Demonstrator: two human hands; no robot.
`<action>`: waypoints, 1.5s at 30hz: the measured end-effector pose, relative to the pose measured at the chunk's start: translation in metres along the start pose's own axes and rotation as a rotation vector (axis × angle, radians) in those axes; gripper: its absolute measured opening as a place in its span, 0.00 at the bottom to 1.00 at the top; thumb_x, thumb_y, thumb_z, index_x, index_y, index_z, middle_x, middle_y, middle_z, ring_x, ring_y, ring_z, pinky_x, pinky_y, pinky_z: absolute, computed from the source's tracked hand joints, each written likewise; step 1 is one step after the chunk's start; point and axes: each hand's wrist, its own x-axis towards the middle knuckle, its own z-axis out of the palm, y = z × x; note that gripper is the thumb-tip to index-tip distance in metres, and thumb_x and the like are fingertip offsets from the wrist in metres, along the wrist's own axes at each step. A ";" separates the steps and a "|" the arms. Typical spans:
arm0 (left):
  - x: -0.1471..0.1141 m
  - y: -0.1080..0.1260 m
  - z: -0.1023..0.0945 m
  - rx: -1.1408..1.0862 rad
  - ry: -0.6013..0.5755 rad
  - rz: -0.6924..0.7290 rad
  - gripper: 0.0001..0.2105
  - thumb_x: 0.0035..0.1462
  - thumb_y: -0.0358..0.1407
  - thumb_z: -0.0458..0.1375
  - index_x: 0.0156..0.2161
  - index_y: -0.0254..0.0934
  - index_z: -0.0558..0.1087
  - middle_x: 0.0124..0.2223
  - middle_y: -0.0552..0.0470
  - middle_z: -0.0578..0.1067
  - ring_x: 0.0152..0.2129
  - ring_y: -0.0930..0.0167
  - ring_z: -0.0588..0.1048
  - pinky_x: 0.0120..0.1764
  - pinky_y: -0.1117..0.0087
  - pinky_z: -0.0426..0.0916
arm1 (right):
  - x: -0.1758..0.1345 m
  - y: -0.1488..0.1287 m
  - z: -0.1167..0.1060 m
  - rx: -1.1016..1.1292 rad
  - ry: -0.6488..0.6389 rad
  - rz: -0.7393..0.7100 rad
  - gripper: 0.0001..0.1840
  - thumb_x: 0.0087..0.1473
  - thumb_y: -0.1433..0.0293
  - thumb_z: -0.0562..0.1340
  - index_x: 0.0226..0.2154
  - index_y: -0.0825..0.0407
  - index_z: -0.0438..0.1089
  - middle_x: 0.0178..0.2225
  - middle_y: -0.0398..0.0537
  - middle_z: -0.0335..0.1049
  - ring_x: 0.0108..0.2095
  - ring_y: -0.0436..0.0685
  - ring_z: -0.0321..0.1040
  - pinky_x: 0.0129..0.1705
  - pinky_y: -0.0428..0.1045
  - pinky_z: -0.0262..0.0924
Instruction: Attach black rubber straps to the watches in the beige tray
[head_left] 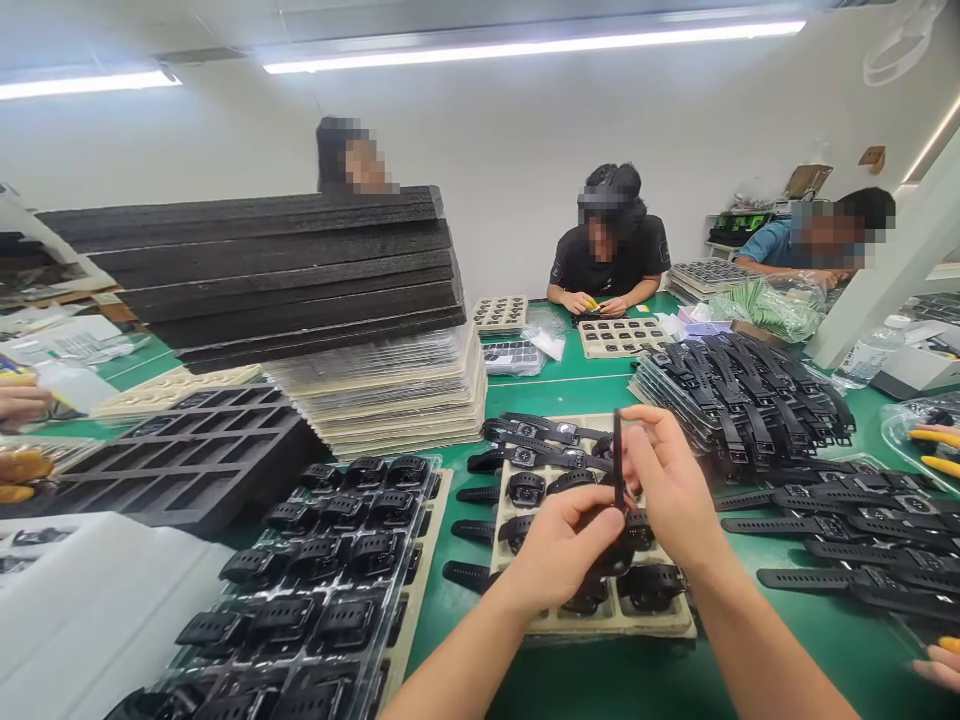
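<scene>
Between my two hands is a black smartwatch, its strap (618, 455) standing upright and seen edge-on. My left hand (571, 548) is closed around the lower end, with the thumb on top, and hides much of the watch. The fingers of my right hand (664, 475) close on the strap from the right side. Beneath both hands lies a cream moulded tray (592, 628) with watches in its pockets, such as a looped watch (527, 488). Several watches with straps stretched flat (525, 457) lie across the tray's far end.
At left, a clear tray (409, 560) holds looped watches. Behind it are a black foam tray (217, 480) and a tall stack of cream trays (405, 400) topped by black foam slabs (300, 270). Piled watches (750, 390) stand at right. A co-worker (609, 250) sits opposite; others are nearby.
</scene>
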 end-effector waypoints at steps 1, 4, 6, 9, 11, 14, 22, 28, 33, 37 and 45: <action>0.000 0.002 -0.004 0.167 0.042 0.089 0.18 0.65 0.48 0.58 0.43 0.34 0.80 0.36 0.47 0.77 0.32 0.68 0.71 0.37 0.68 0.67 | -0.002 0.000 -0.002 -0.067 -0.050 -0.049 0.16 0.66 0.54 0.59 0.49 0.45 0.68 0.30 0.41 0.66 0.27 0.53 0.64 0.26 0.47 0.62; -0.001 0.004 -0.012 0.524 0.121 0.330 0.14 0.70 0.39 0.53 0.51 0.36 0.78 0.40 0.45 0.78 0.36 0.65 0.74 0.41 0.65 0.71 | -0.013 0.008 -0.007 -0.211 -0.168 -0.086 0.15 0.63 0.54 0.64 0.43 0.47 0.74 0.31 0.44 0.69 0.31 0.55 0.66 0.33 0.49 0.63; -0.002 0.003 -0.014 0.631 0.129 0.448 0.15 0.71 0.36 0.52 0.57 0.36 0.74 0.41 0.44 0.79 0.37 0.65 0.75 0.42 0.65 0.73 | -0.020 0.018 -0.005 -0.110 -0.149 0.015 0.17 0.64 0.53 0.62 0.39 0.49 0.75 0.27 0.44 0.69 0.29 0.55 0.67 0.30 0.48 0.63; -0.003 -0.003 -0.012 0.704 0.104 0.587 0.19 0.71 0.32 0.51 0.65 0.37 0.64 0.48 0.42 0.79 0.43 0.64 0.77 0.47 0.64 0.75 | -0.026 0.034 0.001 0.238 -0.042 0.180 0.22 0.62 0.48 0.63 0.39 0.50 0.74 0.24 0.43 0.69 0.23 0.52 0.66 0.25 0.46 0.62; -0.003 -0.007 -0.009 0.704 0.146 0.694 0.22 0.71 0.31 0.51 0.68 0.38 0.59 0.53 0.40 0.77 0.47 0.64 0.77 0.50 0.63 0.75 | -0.028 0.039 0.005 0.423 0.010 0.240 0.23 0.59 0.47 0.66 0.39 0.50 0.74 0.23 0.41 0.69 0.21 0.50 0.65 0.23 0.44 0.62; -0.002 -0.011 -0.007 0.682 0.208 0.837 0.21 0.70 0.29 0.51 0.66 0.39 0.59 0.48 0.42 0.78 0.42 0.65 0.78 0.46 0.63 0.76 | -0.028 0.039 0.008 0.554 0.046 0.291 0.23 0.55 0.49 0.71 0.39 0.50 0.74 0.21 0.38 0.67 0.20 0.48 0.64 0.21 0.42 0.60; -0.002 -0.010 -0.009 0.787 0.251 0.908 0.14 0.68 0.26 0.52 0.56 0.36 0.70 0.39 0.45 0.76 0.32 0.68 0.74 0.35 0.69 0.75 | -0.033 0.036 0.008 0.446 0.034 0.216 0.18 0.63 0.51 0.65 0.41 0.49 0.76 0.24 0.40 0.67 0.22 0.49 0.63 0.22 0.43 0.61; -0.004 -0.003 -0.010 0.408 0.253 0.515 0.08 0.68 0.31 0.55 0.47 0.39 0.76 0.42 0.47 0.80 0.38 0.67 0.79 0.42 0.67 0.75 | -0.032 0.038 -0.002 -0.053 -0.176 -0.256 0.17 0.66 0.62 0.61 0.56 0.41 0.76 0.43 0.49 0.69 0.43 0.58 0.69 0.47 0.52 0.69; 0.000 -0.007 -0.007 -0.208 0.278 0.154 0.13 0.62 0.47 0.64 0.40 0.38 0.75 0.38 0.51 0.77 0.34 0.70 0.75 0.39 0.71 0.72 | -0.035 0.039 0.002 -0.107 -0.130 -0.250 0.24 0.64 0.70 0.61 0.61 0.39 0.68 0.44 0.47 0.69 0.43 0.58 0.70 0.46 0.52 0.69; 0.005 -0.008 0.000 -0.510 0.303 0.084 0.21 0.55 0.52 0.69 0.43 0.39 0.71 0.33 0.55 0.74 0.26 0.75 0.70 0.34 0.73 0.68 | -0.038 0.038 0.007 -0.152 -0.098 -0.226 0.24 0.60 0.73 0.61 0.58 0.42 0.68 0.40 0.46 0.68 0.39 0.57 0.69 0.45 0.53 0.69; 0.007 -0.007 0.000 -0.569 0.337 0.052 0.23 0.55 0.53 0.69 0.44 0.39 0.68 0.29 0.59 0.69 0.22 0.77 0.63 0.30 0.75 0.63 | -0.038 0.036 0.007 -0.170 -0.147 -0.220 0.24 0.59 0.74 0.61 0.57 0.43 0.68 0.39 0.45 0.66 0.39 0.58 0.69 0.44 0.52 0.68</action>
